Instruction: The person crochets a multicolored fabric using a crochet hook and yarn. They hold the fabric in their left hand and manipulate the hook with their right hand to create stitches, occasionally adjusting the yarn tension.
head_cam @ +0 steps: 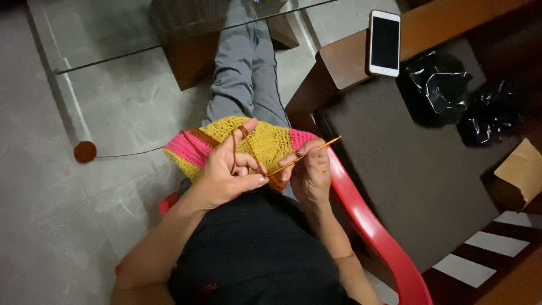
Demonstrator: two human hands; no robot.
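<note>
- Right now, left hand (228, 172) curled shut around yellow-and-pink crochet piece (265, 141) over the lap, brown yarn (248, 148) looped over raised forefinger.
- Right hand (310, 169) pinched closed on golden crochet hook (307, 152), tip down at the work's near edge.
- Brown yarn ball (85, 151) away on grey floor (51, 214), strand trailing.
- White phone (384, 43) flat on wooden armrest (350, 62).

The room is dim, with soft light falling evenly on the pale floor (51, 214). The right side sinks into deep shadow, and the black bags (446, 85) catch small glints.
</note>
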